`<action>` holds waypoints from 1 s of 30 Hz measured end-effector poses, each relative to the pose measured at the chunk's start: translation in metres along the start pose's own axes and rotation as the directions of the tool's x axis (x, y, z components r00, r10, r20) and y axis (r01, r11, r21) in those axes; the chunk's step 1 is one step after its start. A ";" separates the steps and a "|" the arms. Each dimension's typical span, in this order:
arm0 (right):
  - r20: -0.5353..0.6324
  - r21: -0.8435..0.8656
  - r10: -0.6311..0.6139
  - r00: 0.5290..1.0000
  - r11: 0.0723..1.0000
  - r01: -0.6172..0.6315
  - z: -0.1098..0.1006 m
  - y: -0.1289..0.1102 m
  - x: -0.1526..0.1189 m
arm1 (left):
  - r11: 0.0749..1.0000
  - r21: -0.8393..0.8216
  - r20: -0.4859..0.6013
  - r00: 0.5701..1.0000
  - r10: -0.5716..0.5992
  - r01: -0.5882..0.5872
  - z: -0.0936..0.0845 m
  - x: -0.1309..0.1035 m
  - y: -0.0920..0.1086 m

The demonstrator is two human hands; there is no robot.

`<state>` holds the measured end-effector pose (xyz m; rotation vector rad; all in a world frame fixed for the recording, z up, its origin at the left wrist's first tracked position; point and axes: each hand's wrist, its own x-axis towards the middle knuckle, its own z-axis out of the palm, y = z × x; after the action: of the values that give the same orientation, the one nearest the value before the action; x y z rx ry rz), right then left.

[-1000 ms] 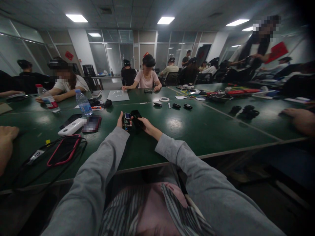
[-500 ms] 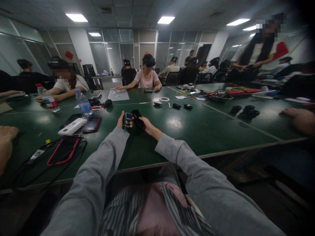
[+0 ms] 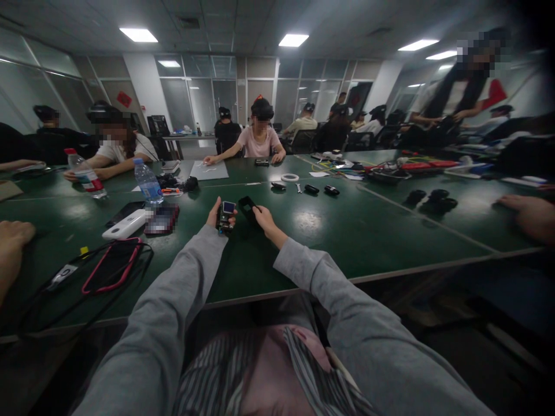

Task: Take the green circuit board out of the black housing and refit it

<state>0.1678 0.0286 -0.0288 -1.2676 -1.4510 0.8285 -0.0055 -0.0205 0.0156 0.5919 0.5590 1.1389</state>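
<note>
Above the green table (image 3: 260,260), my left hand (image 3: 214,215) is closed around a small circuit board with a screen (image 3: 228,208), the screen side showing. Just right of it, my right hand (image 3: 265,219) grips a black plastic cover (image 3: 248,208) by its right side; a rectangular opening shows near the cover's top. A gap separates the board from the cover. Beyond my hands lie several small black parts, one of them a black oval piece (image 3: 311,189), along with a small wrench (image 3: 299,188) and a white ring (image 3: 289,177).
To the left are two bottles, one a blue-capped bottle (image 3: 148,182), a white device (image 3: 125,224), and a red-edged phone case (image 3: 111,266) with a black cable. Other people's hands rest at the left and right edges. Black round parts (image 3: 437,201) lie to the right.
My right hand has moved the black cover slightly right, away from the board, and turned it so its opening shows. My left hand holds the board almost where it was.
</note>
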 end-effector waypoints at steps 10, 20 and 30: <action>0.081 -0.175 -0.074 0.994 0.981 0.087 0.000 0.004 -0.001 | 1.000 -0.011 0.061 0.998 0.017 -0.017 -0.002 -0.005 -0.001; 0.182 -0.105 -0.130 0.975 0.983 0.151 0.004 0.008 0.003 | 1.000 -0.005 0.087 0.996 0.026 -0.026 -0.007 -0.001 0.002; 0.079 -0.135 -0.246 0.966 0.957 0.255 0.001 -0.003 -0.006 | 0.997 -0.062 -0.004 0.999 0.044 -0.045 -0.001 -0.006 0.007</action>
<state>0.1656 0.0224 -0.0281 -1.1407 -1.7061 0.6052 -0.0129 -0.0239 0.0206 0.5514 0.5126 1.1951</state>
